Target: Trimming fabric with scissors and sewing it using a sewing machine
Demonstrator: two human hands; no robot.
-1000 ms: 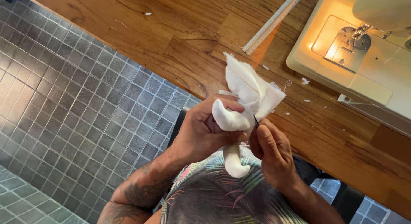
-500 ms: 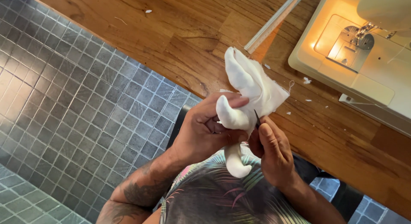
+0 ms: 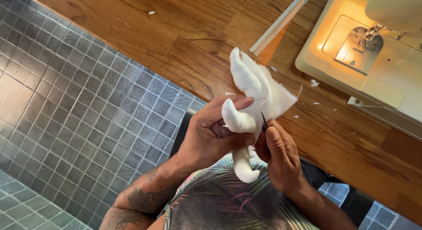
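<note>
Left hand (image 3: 211, 135) grips white stuffed fabric piece (image 3: 255, 94), lumpy w/ limbs; right hand (image 3: 279, 157) pinches dark tool (image 3: 264, 122).

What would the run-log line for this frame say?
left hand: grips white cloth piece | right hand: pinches small dark tool at cloth | wooden table | sewing machine: lamp lit

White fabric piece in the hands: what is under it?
Under the fabric lie the wooden table and the left hand, which grips it. A dark tool tip in the right hand touches it. The table directly beneath is hidden.
</note>
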